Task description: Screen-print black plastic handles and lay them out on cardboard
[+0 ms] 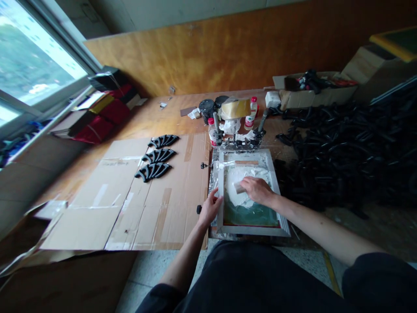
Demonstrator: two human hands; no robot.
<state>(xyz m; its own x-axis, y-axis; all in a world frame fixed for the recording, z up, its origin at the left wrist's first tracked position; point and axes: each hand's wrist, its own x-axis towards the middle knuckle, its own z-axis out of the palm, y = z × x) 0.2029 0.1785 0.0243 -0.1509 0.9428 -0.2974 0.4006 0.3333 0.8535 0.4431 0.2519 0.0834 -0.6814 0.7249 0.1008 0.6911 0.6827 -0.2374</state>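
Observation:
A metal-framed printing screen (220,217) lies before me, with white ink (233,174) spread over the upper part of its mesh and greenish mesh (250,216) bare below. My right hand (257,190) is closed on a small pale squeegee (239,188), which rests in the ink. At the screen's left rail is my left hand (210,209), thumb and forefinger apart, the thumb near or touching the rail; its other fingers are partly hidden. Behind the screen stands a metal clamp stand (239,141) that appears to carry the screen.
Flattened cardboard (130,208) covers the left of the table, bearing three fanned groups of black curved parts (153,171). A large heap of similar black parts (332,148) lies right. Bottles (250,118), a black tub (206,108) and an open carton (302,102) stand behind.

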